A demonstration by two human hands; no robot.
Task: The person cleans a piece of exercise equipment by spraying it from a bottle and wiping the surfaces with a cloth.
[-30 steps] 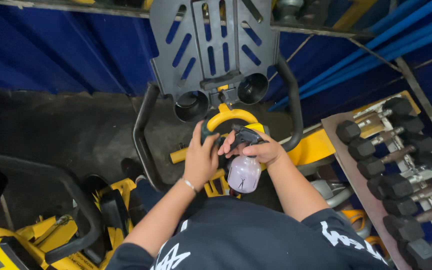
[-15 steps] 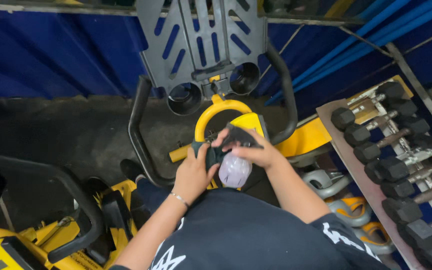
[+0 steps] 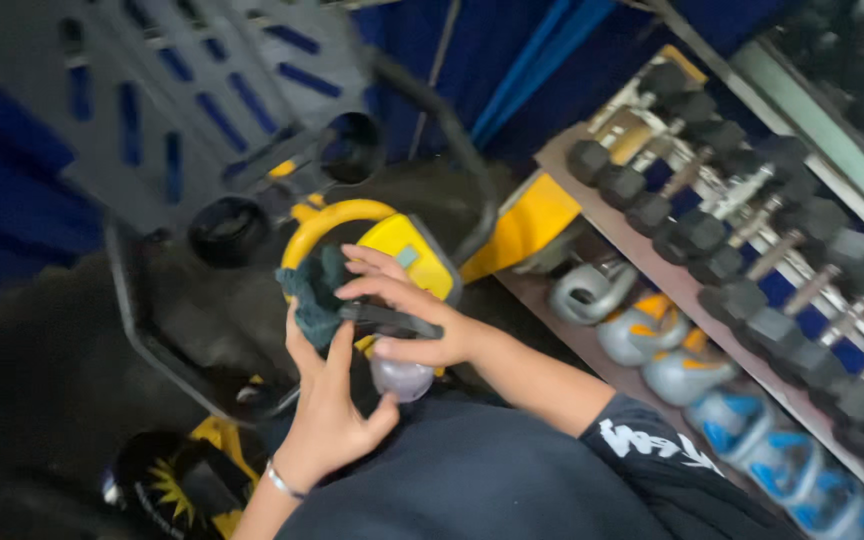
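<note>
Nearest the camera, at about 6 o'clock, was the person's dark shirt point(image 3: 512, 480), w/ both forearms reaching up from it. The left hand point(image 3: 327, 400), bracelet on the wrist, came in from 7 o'clock; fingers were spread & curled loosely round a dark green cloth point(image 3: 314, 290), which bunched up just above the fingertips toward 11 o'clock. The right hand point(image 3: 407, 320) came in from 4 o'clock & was closed on a spray bottle point(image 3: 400, 375): fingers over the black trigger head, the pale rounded body hanging below the palm toward 6 o'clock, so the bottle's long axis ran roughly 12-to-6, tilted a bit. Nozzle end pointed left toward the cloth, the two just beside each other, maybe touching; blur made that hard to tell. The left hand was the nearer one to the cloth, the right hand sat over the bottle. Just behind both hands was a yellow handle loop point(image 3: 337, 215) & yellow pad point(image 3: 407, 250) of a grey exercise machine point(image 3: 167, 110). Further out, at 3 o'clock, kettlebells point(image 3: 642, 335) sat on a low shelf, & beyond at 2 o'clock a dumbbell rack point(image 3: 752, 240). Blue padding point(image 3: 12, 200) lay at 9 o'clock.
</note>
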